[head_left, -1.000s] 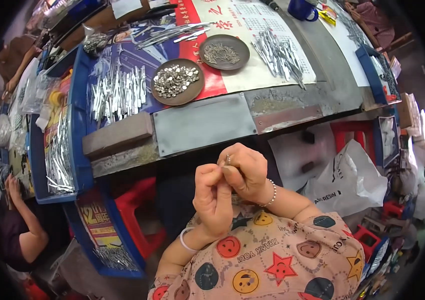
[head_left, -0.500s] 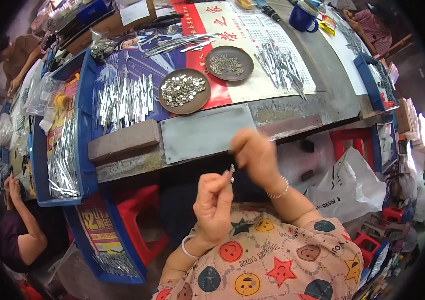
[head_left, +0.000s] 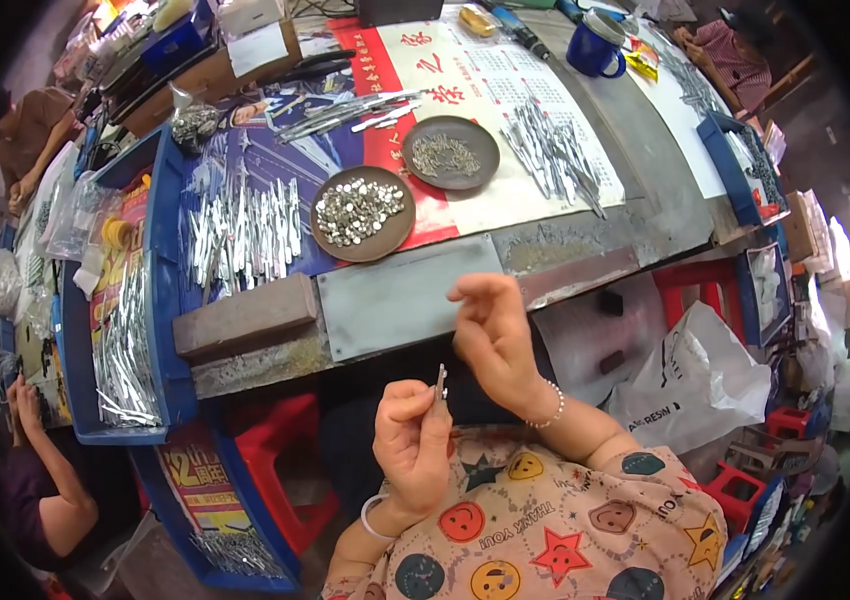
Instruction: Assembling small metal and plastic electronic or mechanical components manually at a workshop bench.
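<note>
My left hand (head_left: 415, 445) is closed in a pinch, low in front of the bench edge. Between its thumb and finger stands a small, slim silver metal piece (head_left: 441, 382), its tip pointing up. To the right and a little higher, my right hand (head_left: 495, 345) is lifted with its fingers loosely bent and apart; nothing shows in them. A grey metal plate (head_left: 395, 290) lies on the bench edge beyond both hands. Behind it are a brown dish (head_left: 325, 240) of small round silver parts and a second brown dish (head_left: 490, 160) of tiny brass-coloured parts.
Slim metal strips lie in piles left (head_left: 245, 235) and right (head_left: 557, 150) of the dishes. A brown block (head_left: 245, 315) rests at the bench edge. Blue trays (head_left: 170, 300) stand at left. A blue mug (head_left: 593, 48) is far back. Other people's hands (head_left: 27, 400) show at left.
My right hand has drawn apart from the metal piece and its fingers have loosened. My left hand has dropped slightly, still pinching the piece. The whole view has shifted slightly.
</note>
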The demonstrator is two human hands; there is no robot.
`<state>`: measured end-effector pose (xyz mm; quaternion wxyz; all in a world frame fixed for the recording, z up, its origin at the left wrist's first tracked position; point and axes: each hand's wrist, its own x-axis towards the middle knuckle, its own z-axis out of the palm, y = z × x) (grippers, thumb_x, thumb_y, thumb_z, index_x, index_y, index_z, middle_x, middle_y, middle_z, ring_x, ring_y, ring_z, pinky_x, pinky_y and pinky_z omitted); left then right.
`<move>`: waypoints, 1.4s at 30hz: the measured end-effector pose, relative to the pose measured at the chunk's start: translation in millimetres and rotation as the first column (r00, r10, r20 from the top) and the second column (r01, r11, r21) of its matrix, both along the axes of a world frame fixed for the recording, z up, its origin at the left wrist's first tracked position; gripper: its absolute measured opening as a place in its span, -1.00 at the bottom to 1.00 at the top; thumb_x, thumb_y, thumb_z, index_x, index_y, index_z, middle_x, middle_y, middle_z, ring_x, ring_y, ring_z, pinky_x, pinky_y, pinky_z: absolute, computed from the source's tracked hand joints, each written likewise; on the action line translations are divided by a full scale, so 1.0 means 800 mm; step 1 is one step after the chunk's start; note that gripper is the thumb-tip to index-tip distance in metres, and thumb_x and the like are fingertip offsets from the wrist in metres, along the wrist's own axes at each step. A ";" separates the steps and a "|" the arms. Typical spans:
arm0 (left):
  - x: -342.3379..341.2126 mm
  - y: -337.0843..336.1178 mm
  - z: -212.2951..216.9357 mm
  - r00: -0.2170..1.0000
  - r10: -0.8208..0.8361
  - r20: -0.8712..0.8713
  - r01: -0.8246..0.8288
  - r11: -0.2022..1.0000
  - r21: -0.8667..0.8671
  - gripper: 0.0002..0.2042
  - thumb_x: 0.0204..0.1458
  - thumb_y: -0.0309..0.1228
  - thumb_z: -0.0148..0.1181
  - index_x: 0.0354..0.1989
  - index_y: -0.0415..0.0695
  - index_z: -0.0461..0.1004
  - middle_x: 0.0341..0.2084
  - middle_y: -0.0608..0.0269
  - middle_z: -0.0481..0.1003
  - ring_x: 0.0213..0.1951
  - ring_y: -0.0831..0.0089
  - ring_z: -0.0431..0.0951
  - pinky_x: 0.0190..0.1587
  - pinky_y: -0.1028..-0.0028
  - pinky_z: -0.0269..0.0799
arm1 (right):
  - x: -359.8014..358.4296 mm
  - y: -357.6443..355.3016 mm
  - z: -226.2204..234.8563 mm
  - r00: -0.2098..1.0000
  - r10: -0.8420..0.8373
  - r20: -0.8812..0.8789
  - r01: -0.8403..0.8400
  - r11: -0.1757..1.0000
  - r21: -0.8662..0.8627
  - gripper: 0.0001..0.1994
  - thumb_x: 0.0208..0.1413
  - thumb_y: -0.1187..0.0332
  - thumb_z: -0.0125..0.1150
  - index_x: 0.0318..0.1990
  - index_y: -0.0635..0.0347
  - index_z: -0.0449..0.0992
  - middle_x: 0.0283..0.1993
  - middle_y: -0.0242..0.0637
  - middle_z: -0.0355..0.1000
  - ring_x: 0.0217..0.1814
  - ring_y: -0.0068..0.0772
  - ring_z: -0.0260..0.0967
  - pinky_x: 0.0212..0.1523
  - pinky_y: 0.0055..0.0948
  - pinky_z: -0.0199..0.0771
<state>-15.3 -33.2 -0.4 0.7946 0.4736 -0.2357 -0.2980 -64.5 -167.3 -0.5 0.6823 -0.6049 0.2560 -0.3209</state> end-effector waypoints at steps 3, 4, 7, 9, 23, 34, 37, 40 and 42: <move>0.002 0.003 0.001 0.998 0.059 0.018 -0.059 0.998 0.012 -0.83 0.11 -0.71 -0.04 -0.16 -0.21 0.30 -0.21 0.17 0.27 -0.48 0.68 0.30 -0.51 0.70 0.27 | -0.008 0.019 0.013 0.965 0.262 0.030 -0.219 0.859 -0.463 -0.69 -0.06 0.62 -0.06 -0.09 0.25 0.24 -0.16 -0.19 0.30 -0.44 -0.60 0.18 -0.42 -0.60 0.30; 0.003 0.004 0.001 0.997 0.066 0.044 -0.066 0.998 0.003 -0.82 0.11 -0.72 -0.04 -0.16 -0.22 0.31 -0.21 0.17 0.27 -0.46 0.67 0.30 -0.48 0.69 0.29 | -0.007 0.025 0.016 0.972 0.234 0.019 -0.205 0.888 -0.412 -0.73 -0.07 0.64 -0.06 -0.15 0.27 0.30 -0.19 -0.20 0.32 -0.41 -0.56 0.24 -0.40 -0.59 0.31; 0.006 0.007 -0.002 0.990 0.093 0.104 -0.093 0.996 0.001 -0.80 0.10 -0.72 -0.04 -0.13 -0.22 0.31 -0.22 0.17 0.28 -0.40 0.65 0.29 -0.39 0.66 0.30 | 0.008 0.001 -0.002 0.995 0.062 -0.083 -0.082 0.957 -0.277 -0.87 -0.05 0.60 0.00 -0.30 0.31 0.40 -0.43 -0.27 0.35 -0.48 -0.52 0.26 -0.43 -0.57 0.31; 0.008 0.007 -0.003 0.983 0.078 0.169 -0.084 0.996 0.033 -0.80 0.10 -0.71 -0.02 -0.13 -0.22 0.32 -0.20 0.18 0.27 -0.39 0.64 0.30 -0.36 0.67 0.31 | 0.004 0.009 0.001 0.976 0.216 0.009 -0.179 0.834 -0.522 -0.91 -0.02 0.56 0.08 -0.32 0.30 0.40 -0.43 -0.23 0.37 -0.47 -0.46 0.32 -0.43 -0.55 0.35; -0.016 0.005 0.018 0.991 -0.056 0.124 0.045 0.995 0.083 -0.75 0.21 -0.54 -0.12 0.04 -0.19 0.11 -0.24 0.25 0.33 -0.24 0.62 0.33 -0.16 0.65 0.26 | -0.010 0.021 -0.004 0.974 0.203 0.101 -0.100 0.783 -0.614 -0.72 0.07 0.30 0.21 -0.56 0.24 0.32 -0.61 -0.27 0.31 -0.65 -0.31 0.28 -0.65 -0.48 0.24; -0.024 -0.005 -0.008 0.980 -0.020 0.199 -0.005 0.992 0.123 -0.78 0.21 -0.57 -0.14 0.02 -0.25 0.15 -0.19 0.18 0.39 -0.21 0.58 0.40 -0.14 0.59 0.34 | -0.012 0.020 -0.016 0.993 0.066 0.096 -0.001 0.826 -0.564 -0.79 0.04 0.45 0.20 -0.57 0.21 0.33 -0.66 -0.29 0.25 -0.70 -0.45 0.22 -0.68 -0.53 0.19; -0.024 -0.006 -0.008 0.983 -0.016 0.181 -0.004 0.994 0.107 -0.79 0.21 -0.58 -0.14 0.01 -0.22 0.16 -0.26 0.24 0.39 -0.37 0.70 0.34 -0.36 0.70 0.27 | -0.013 0.023 -0.021 0.973 0.106 0.206 -0.070 0.982 -0.174 -0.85 0.03 0.48 0.23 -0.43 0.28 0.35 -0.54 -0.35 0.35 -0.57 -0.67 0.26 -0.57 -0.64 0.27; -0.021 -0.008 -0.003 0.995 -0.008 0.097 -0.002 0.994 0.106 -0.80 0.22 -0.55 -0.13 -0.01 -0.17 0.17 -0.36 0.31 0.37 -0.51 0.76 0.25 -0.53 0.75 0.13 | -0.009 0.031 -0.025 0.946 0.034 0.323 0.058 0.961 -0.272 -0.69 -0.11 0.56 0.33 -0.22 0.30 0.34 -0.42 -0.30 0.41 -0.49 -0.65 0.32 -0.48 -0.65 0.37; -0.021 -0.010 -0.009 0.984 0.049 0.173 -0.066 0.994 0.090 -0.81 0.22 -0.53 -0.12 -0.02 -0.16 0.17 -0.35 0.29 0.37 -0.55 0.76 0.25 -0.56 0.75 0.14 | -0.015 0.018 -0.023 0.950 0.224 0.216 -0.070 0.829 -0.555 -0.64 -0.02 0.65 0.20 -0.10 0.24 0.20 -0.39 -0.16 0.34 -0.49 -0.46 0.28 -0.45 -0.47 0.41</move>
